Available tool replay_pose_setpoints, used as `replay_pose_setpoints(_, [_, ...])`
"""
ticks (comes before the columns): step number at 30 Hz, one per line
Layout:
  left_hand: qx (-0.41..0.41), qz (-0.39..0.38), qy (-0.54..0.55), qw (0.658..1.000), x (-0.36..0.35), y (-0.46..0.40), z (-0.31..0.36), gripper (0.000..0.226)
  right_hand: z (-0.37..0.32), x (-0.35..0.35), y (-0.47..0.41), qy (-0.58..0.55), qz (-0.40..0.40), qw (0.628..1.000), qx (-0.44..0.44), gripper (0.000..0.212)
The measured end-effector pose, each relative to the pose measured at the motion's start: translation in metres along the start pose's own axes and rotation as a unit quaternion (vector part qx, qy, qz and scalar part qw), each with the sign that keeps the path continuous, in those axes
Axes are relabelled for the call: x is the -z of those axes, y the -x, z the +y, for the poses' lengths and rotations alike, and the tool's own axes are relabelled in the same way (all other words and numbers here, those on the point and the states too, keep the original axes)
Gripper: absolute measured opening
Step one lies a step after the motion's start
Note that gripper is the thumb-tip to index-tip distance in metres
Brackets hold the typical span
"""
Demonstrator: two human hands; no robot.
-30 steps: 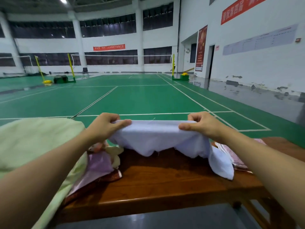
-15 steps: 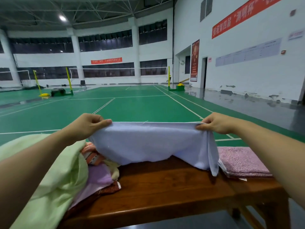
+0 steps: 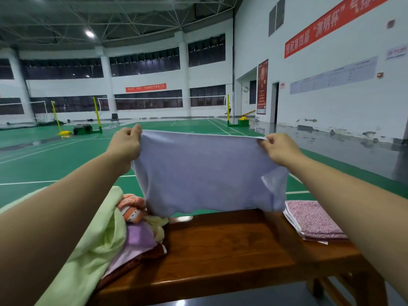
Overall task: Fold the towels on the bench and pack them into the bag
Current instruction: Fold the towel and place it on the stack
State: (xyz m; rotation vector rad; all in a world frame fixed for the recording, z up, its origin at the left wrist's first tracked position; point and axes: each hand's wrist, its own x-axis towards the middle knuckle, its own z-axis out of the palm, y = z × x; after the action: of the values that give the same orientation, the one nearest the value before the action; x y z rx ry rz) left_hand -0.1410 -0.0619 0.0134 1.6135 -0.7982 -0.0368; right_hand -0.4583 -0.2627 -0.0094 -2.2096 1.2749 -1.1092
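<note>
Pale lilac towel (image 3: 205, 173) held up spread above the bench (image 3: 231, 244), its top corners pinched by left hand (image 3: 124, 143) and right hand (image 3: 279, 149). One pink towel (image 3: 313, 219) folded at the bench's right end; unfolded pile (image 3: 123, 230) waiting at the left end. Bag unseen, packing apparently not begun.

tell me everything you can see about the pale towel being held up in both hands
The pale towel is a thin, soft-looking cloth, light lavender-white, plain. It hangs spread in the air above the wooden bench, its top edge stretched level. The left hand pinches one upper corner, the right hand the other. Its lower edge hangs wavy, and the lower right corner is folded back. Nothing else visibly touches it.
</note>
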Motion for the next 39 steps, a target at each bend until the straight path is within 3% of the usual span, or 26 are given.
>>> replay_pose_setpoints(4, [-0.089,0.077,-0.056,0.991,0.015,0.005,0.027,0.040,-0.016,0.031,0.009,0.060,0.092,0.992,0.068,0.060])
replay_pose_setpoints(8, [-0.155,0.173,-0.121,0.965,0.034,0.007,0.053,0.043,-0.038,0.062,0.026,0.098,0.164,0.973,0.126,0.060])
replay_pose_setpoints(15, [-0.213,0.236,-0.161,0.934,0.050,0.027,0.094,0.045,-0.060,0.095,0.033,0.116,0.252,0.944,0.178,0.071])
replay_pose_setpoints(19, [-0.239,0.240,-0.236,0.911,0.051,0.036,0.103,0.052,-0.052,0.111,0.024,0.158,0.289,0.929,0.168,0.081])
replay_pose_setpoints(23, [-0.193,0.166,-0.385,0.887,0.031,0.039,0.068,0.091,-0.035,0.100,0.023,0.271,0.159,0.944,0.100,0.093])
replay_pose_setpoints(27, [-0.156,0.047,-0.498,0.852,-0.007,0.045,-0.009,0.113,0.010,0.042,0.022,0.379,0.044,0.923,0.052,0.094])
replay_pose_setpoints(35, [-0.121,-0.065,-0.578,0.804,-0.071,0.032,-0.142,0.113,0.113,-0.086,0.009,0.425,-0.075,0.902,0.027,0.103])
replay_pose_setpoints(39, [-0.121,-0.087,-0.607,0.781,-0.095,0.026,-0.183,0.099,0.145,-0.123,0.003,0.416,-0.099,0.904,0.008,0.083])
